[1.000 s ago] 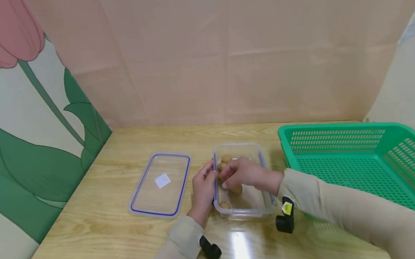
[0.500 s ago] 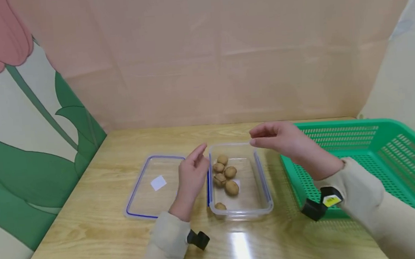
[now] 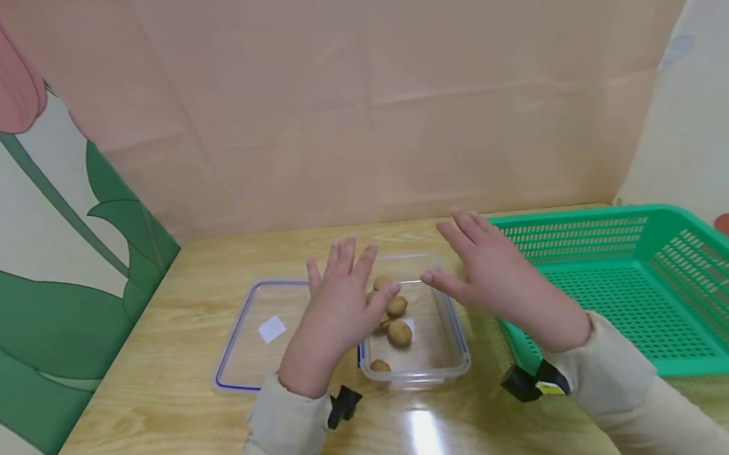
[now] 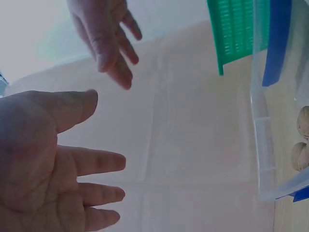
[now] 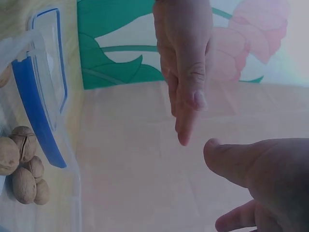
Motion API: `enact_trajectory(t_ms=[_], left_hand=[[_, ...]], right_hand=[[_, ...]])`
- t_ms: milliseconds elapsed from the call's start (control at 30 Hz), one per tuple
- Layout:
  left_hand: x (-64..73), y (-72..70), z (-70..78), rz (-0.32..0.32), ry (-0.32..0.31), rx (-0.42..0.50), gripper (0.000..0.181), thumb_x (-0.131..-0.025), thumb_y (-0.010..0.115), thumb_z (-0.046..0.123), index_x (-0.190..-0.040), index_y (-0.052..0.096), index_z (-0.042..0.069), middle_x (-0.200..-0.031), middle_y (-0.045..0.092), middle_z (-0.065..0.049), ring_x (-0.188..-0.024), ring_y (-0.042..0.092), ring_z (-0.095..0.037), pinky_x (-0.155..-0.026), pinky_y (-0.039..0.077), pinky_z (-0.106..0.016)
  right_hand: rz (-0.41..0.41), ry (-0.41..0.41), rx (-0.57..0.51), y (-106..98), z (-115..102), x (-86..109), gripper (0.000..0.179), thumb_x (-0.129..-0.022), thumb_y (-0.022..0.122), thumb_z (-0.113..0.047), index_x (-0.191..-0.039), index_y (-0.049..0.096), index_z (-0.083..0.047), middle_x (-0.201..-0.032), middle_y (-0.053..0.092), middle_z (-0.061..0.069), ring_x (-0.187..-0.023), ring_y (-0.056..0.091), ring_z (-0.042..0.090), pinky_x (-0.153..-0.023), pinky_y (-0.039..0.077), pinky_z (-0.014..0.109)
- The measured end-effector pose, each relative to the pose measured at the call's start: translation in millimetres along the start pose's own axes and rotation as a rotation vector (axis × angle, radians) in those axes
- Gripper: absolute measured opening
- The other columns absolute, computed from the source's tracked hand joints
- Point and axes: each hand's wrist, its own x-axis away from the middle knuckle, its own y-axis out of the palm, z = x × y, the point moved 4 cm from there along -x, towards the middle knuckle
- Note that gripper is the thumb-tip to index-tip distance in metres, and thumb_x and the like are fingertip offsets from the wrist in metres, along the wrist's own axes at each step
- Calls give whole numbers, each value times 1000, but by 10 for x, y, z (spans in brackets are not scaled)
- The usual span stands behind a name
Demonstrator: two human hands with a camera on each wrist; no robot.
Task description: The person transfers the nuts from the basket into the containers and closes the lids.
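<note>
Both of my hands hover above a clear plastic food container [image 3: 419,375] with blue clips, fingers spread and holding nothing. Inside it lie several walnuts [image 3: 399,334], gathered mostly along its left side; cracked shell seams show on one walnut [image 5: 23,140] in the right wrist view. My left hand [image 3: 334,306] is over the container's left edge and hides part of the walnuts. My right hand [image 3: 499,282] is above the container's right side, near the green basket. The left wrist view shows the left palm [image 4: 34,169] with straight fingers.
A clear lid [image 3: 230,357] with a blue seal and a white label [image 3: 272,329] lies left of the container, partly behind the left hand. On the right stands a large green plastic basket [image 3: 633,308]. A pinkish sheet [image 3: 333,118] hangs behind the wooden table [image 3: 163,421].
The right hand has left the walnuts, rising and moving right out of the container. The left hand has lifted from the container's side, and both hands' fingers have spread.
</note>
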Motion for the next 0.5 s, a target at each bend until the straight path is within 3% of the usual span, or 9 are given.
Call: enact_trajectory(t_ms=[67,167,333,500], left_hand=[[-11,12,-19,-22,-30,-31,69,-92,36,57,-148,23,19,-155,4,-12,-141,-6,-32,-106,-16,-60],[-42,19,-67,-35,-78,-52,71,-90,31,63,-149,17,25,-155,-1,-12,-139,-13,-35,-101,-22,-64],[-93,27,-147,-59,-146,-63,75,-85,29,71,-148,12,34,-154,-8,-13,-135,-21,-37,-97,-26,-64],[-82,55,-148,-72,-149,-70,78,-82,26,76,-147,11,36,-153,-10,-14,-135,-22,-39,-97,-27,-64]], right_hand=[[-14,31,32,41,9,15,78,-87,53,-51,-141,33,2,-149,18,29,-133,15,52,-105,17,66],[-51,108,49,90,35,25,86,-86,43,-64,-144,28,-3,-150,11,28,-134,7,54,-102,10,73],[-103,213,65,153,101,33,95,-82,32,-75,-147,20,-8,-151,5,28,-134,-5,54,-97,-2,77],[-120,236,61,224,120,70,95,-81,31,-76,-148,17,-10,-151,5,29,-133,-7,54,-97,-5,77]])
